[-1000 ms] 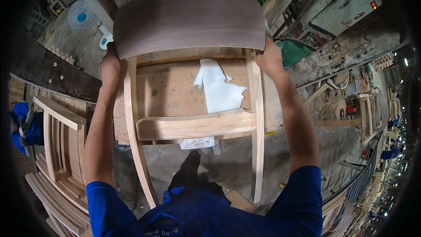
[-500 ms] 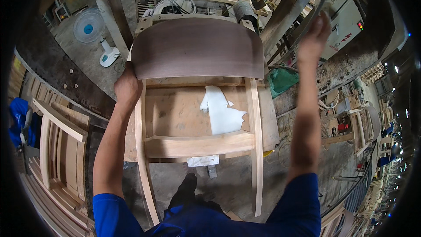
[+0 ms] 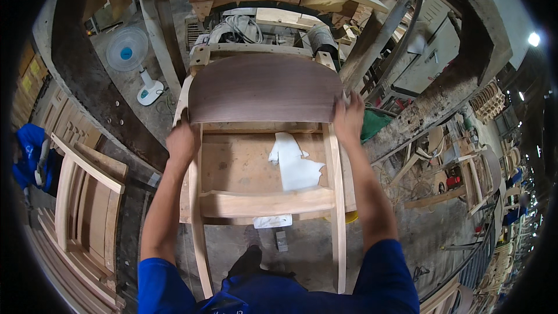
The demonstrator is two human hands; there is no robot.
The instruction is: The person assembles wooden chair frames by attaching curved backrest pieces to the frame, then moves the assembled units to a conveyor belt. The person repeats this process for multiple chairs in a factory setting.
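Observation:
A dark brown curved backrest panel [image 3: 264, 90] lies across the far end of a pale wooden chair frame [image 3: 267, 202]. My left hand [image 3: 183, 142] is closed round the panel's near left corner, next to the frame's left post; its fingertips are partly hidden. At the near right corner, my right hand [image 3: 349, 121] has its fingers bent over the panel's edge. The frame rests on a wooden board [image 3: 232, 163], its two legs reaching toward me. A torn white sheet [image 3: 296, 166] lies on the board between the posts.
A white fan [image 3: 128, 52] stands at far left, beyond a dark curved beam [image 3: 104, 99]. Wooden frames [image 3: 87, 197] are stacked at left. A green bag [image 3: 375, 125] hangs beside my right hand. Coiled cable [image 3: 241, 29] and a metal cylinder [image 3: 321, 39] sit behind the panel.
My right hand has come down and in from the raised right side to the panel's right corner. My left hand stays at the left corner. The view has shifted, and the panel appears lower.

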